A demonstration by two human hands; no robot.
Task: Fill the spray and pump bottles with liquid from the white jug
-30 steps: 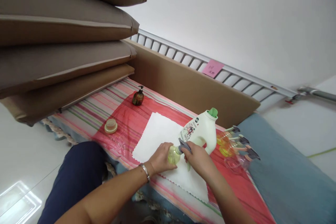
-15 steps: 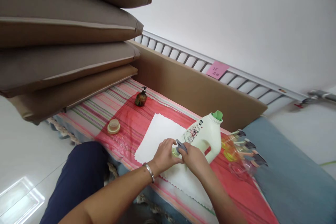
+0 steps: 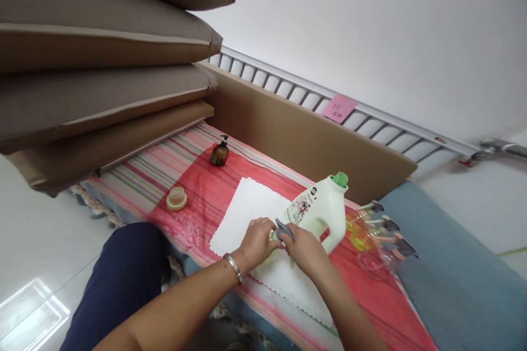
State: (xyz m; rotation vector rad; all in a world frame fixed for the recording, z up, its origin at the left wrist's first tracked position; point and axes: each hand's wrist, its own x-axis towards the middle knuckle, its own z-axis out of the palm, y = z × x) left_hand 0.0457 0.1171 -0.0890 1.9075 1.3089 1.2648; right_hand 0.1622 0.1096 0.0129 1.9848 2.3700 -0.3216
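My left hand [image 3: 256, 242] is wrapped round a small bottle of yellowish liquid [image 3: 272, 238], most of it hidden under the fingers. My right hand [image 3: 304, 249] pinches the bottle's grey spray head [image 3: 283, 228]. Both hands meet over a white cloth [image 3: 251, 214] spread on a red plastic sheet [image 3: 201, 189]. A white detergent jug with a green cap [image 3: 325, 208] stands just behind my right hand.
A brown pump bottle [image 3: 219, 153] and a round beige lid [image 3: 177, 198] sit on the red sheet to the left. Several clear spray bottles [image 3: 376, 233] lie right of the jug. Stacked brown cushions [image 3: 99, 60] overhang the left. A cardboard panel [image 3: 304, 137] lines the back.
My left hand closed further over the small bottle, which shows less than before. Both hands stay together at the spray head; the view shifted slightly.
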